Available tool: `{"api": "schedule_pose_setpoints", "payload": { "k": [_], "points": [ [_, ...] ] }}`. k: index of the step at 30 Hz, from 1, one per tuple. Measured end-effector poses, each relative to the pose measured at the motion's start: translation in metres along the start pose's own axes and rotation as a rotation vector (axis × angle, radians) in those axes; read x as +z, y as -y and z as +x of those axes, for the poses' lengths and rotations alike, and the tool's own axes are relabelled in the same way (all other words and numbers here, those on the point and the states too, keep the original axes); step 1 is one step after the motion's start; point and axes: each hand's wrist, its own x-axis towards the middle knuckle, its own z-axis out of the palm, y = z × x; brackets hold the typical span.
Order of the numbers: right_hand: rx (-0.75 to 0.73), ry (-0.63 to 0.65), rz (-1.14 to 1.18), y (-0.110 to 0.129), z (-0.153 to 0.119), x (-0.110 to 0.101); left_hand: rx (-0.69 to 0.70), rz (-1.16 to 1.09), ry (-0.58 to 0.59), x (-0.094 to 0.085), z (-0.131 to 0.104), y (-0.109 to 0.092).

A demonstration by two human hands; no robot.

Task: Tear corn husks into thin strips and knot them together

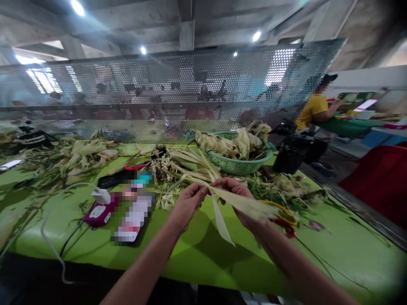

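My left hand [190,204] and my right hand [233,190] meet in the middle, just above the green table. Both pinch a pale strip of corn husk [244,203] near its narrow end. One part of the husk spreads to the right over my right forearm, slightly blurred. Another tapering piece hangs down and ends in a point. Beyond my hands lie long pale stalks or husk strips [193,167] beside a heap of small curled bits [162,169]. A green plastic basket [240,166] of dry husks stands behind my right hand.
The green table [187,258] carries a purple power adapter [100,214] with a white plug and cable, a pixelated phone [133,220], a red-handled cutter [136,166], and a yellow-and-red looped tool [286,220]. A husk pile [79,156] lies left. A perforated metal screen [159,97] rises behind. A person in yellow [313,110] works at far right.
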Motion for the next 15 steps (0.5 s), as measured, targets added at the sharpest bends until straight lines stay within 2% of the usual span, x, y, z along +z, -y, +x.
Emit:
{"api": "schedule_pose_setpoints", "payload": {
  "k": [3,7,11,15],
  "points": [
    [-0.012,-0.186,-0.086,-0.009,-0.008,0.019,0.018,-0.022,-0.184,0.006,0.005,0.0],
    [-0.024,-0.286,-0.205,-0.013,-0.011,0.032,0.136,0.086,-0.318,0.014,0.009,0.003],
    [0.005,-0.313,-0.224,-0.015,-0.007,0.036,0.151,0.094,-0.357,0.021,0.012,0.008],
    [0.051,-0.36,-0.084,-0.016,-0.008,0.037,0.06,-0.03,-0.351,0.026,0.012,0.006]
  ]
}}
